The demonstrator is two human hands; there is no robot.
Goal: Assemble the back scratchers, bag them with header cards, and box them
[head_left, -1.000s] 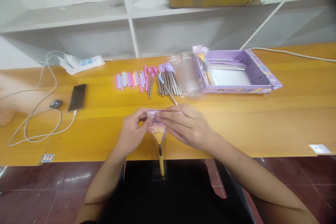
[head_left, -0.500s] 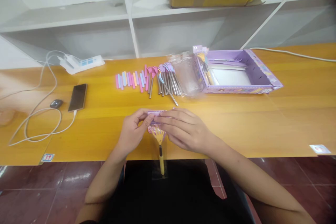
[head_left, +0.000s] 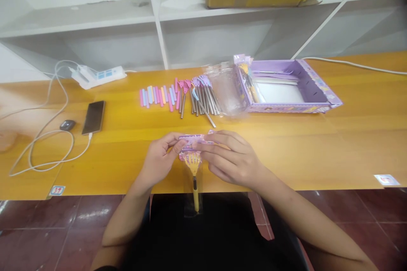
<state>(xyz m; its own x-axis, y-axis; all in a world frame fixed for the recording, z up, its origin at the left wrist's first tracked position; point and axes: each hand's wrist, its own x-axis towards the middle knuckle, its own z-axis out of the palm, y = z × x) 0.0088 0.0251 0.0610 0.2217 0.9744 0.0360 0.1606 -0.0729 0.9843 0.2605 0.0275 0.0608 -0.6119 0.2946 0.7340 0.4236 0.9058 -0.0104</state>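
A yellow hand-shaped back scratcher [head_left: 193,164] in a clear plastic bag hangs below my hands, its handle over the table's front edge. At the bag's top is a purple printed header card [head_left: 192,139]. My left hand [head_left: 160,159] pinches the card's left end, thumb on the front. The fingers of my right hand [head_left: 233,156] are pressed against the card's right part and hide some of it. Beyond my hands lie several back scratchers [head_left: 203,97] with metal rods and pink, purple or blue heads. Several coloured handle sleeves [head_left: 158,96] are lined up to their left.
An open purple box [head_left: 318,108] stands at the back right, with a bagged yellow scratcher [head_left: 249,82] at its left side. Clear bags [head_left: 224,89] lie beside it. A phone [head_left: 93,117], cable, dark mouse-like object [head_left: 67,125] and power strip [head_left: 98,76] are at left.
My right hand has shifted slightly right along the header card, so more of the card's purple face shows. My left hand has stayed in place.
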